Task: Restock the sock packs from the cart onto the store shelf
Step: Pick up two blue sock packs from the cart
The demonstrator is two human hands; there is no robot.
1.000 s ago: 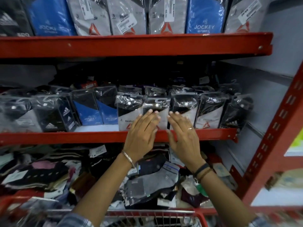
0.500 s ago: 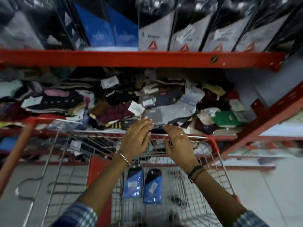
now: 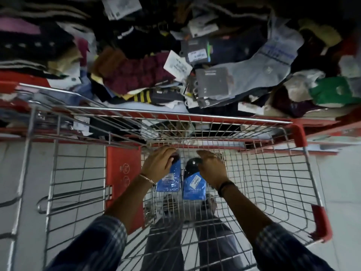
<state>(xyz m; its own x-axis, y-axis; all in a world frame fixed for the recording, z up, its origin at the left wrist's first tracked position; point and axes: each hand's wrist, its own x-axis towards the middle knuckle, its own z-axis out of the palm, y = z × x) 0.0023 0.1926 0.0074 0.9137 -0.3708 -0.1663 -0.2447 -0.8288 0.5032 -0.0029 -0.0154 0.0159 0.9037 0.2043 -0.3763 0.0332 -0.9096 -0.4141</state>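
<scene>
Two blue sock packs lie side by side on the wire floor of the cart (image 3: 269,173), near its far end. Left pack (image 3: 169,180): blue lower part, white label, dark top end under the fingers. Right pack (image 3: 193,184): blue lower part, white label, black upper part showing.

Left hand (image 3: 159,165) is curled over the top end of the left pack, fingers bent down onto it; whether the pack is actually pinched or only touched, cannot tell. Thin metal bangle at the wrist. Right hand (image 3: 212,169) likewise curled over the upper right edge of the right pack, fingers bent and close together, ring on one finger, dark bands at the wrist; grip closure also cannot tell. Both packs appear flat on the mesh.

Both forearms reach in from the near side, plaid sleeves pushed up. Cart has red plastic corners and a red panel (image 3: 123,173) at its left wall. Beyond the cart's far rim, a red shelf (image 3: 322,132) holds a loose heap of mixed socks (image 3: 195,65) with paper tags. Pale tiled floor visible through the mesh.
</scene>
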